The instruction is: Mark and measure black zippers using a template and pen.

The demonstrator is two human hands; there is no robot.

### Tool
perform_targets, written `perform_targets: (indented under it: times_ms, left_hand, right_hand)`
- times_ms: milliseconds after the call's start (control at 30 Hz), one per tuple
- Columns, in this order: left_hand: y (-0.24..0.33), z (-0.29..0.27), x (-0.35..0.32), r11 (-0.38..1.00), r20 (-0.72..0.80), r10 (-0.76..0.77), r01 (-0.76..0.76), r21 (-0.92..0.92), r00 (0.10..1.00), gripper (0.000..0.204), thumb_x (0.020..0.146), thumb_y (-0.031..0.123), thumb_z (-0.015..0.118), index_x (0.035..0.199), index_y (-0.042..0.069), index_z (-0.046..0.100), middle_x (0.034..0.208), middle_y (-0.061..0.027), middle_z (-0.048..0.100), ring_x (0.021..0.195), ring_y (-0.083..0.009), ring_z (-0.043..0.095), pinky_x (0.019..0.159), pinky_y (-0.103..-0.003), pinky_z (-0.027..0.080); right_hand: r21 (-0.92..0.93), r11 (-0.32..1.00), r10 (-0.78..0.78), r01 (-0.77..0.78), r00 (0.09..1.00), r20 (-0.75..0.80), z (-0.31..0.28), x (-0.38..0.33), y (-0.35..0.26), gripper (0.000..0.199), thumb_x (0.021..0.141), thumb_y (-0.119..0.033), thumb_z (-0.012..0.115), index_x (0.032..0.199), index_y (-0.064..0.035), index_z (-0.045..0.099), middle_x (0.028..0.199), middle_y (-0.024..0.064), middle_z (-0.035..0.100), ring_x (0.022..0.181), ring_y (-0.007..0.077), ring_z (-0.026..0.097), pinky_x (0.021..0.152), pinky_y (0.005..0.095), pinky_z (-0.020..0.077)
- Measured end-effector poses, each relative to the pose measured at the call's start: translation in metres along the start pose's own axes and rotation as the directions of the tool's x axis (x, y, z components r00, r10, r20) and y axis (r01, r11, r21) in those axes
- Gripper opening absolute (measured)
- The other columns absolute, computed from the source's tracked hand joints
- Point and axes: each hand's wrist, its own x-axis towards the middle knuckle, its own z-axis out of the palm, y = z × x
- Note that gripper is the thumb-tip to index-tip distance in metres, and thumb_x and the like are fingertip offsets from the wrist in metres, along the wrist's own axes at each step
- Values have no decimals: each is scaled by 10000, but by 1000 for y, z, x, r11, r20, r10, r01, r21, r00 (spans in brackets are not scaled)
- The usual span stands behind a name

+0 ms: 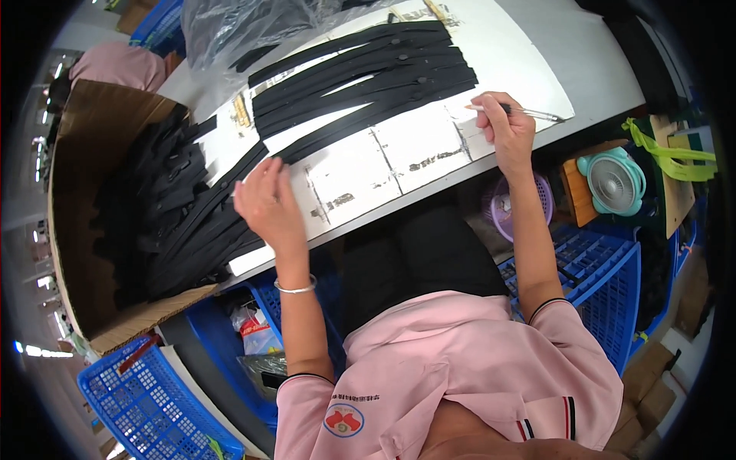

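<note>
The black strips (383, 65) lie side by side on a white board (529, 69), a bit like stripes, with thin white gaps here and there. They lie flat and mostly point the same way, maybe so that each one is easy to see and reach. The board sits on the table (606, 69) and has dark lines (387, 157) on it, which may help show where things should lie. The left hand (268, 199) is over the near left part of the board, by the left end of the nearest strip. Its fingers are bent and partly spread, and a little blurry. I cannot tell if they pinch the strip, press on it or just hang over it. The right hand (506, 130) is at the other end of the row, past the strip ends. Its thumb and fingers are closed around a thin pen (504, 109), with the light tip poking out to the left, toward the strips. Held this way, the tip seems free to touch small spots. A brown box (80, 146) stands on the left with its open side toward the board, and a messy pile (153, 184) of more black strips spills out of it, perhaps kept there so the left hand can get to them fast.
</note>
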Motion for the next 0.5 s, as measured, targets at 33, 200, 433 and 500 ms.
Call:
perform_targets:
  times_ms: [33,200,433,500]
  left_hand:
    - [18,2,-4,996,54,58,-54,-68,997,190,928,127,701,1107,80,740,1166,-64,711,1106,-267,641,1106,-469,383]
    - [98,28,-30,934,284,267,-175,-311,921,408,955,185,694,1325,17,654,1384,-176,624,1350,-348,527,1166,-488,327]
    - [126,29,-38,914,434,336,-178,-365,836,747,966,284,682,1561,-14,343,1641,-197,310,1541,-367,243,1237,-536,175]
    - [123,19,-40,931,467,311,-167,-325,827,778,967,313,679,1568,-22,317,1648,-200,291,1546,-365,229,1238,-543,154]
  right_hand:
    - [37,999,-25,24,999,40,1,1,-3,163,1018,-148,645,1063,-20,735,769,-4,656,586,13,461,513,174,355]
    - [-126,977,-162,170,984,69,10,-9,-8,201,1004,-125,648,1168,-32,717,935,63,751,753,107,683,629,239,509]
    - [-567,527,-507,633,769,389,20,-57,-8,378,793,-118,812,1149,-86,692,1138,75,731,1100,267,673,938,408,494]
    - [-595,466,-479,655,752,452,11,-58,2,441,804,-142,811,1216,-88,663,1230,71,706,1218,254,619,1040,449,435]
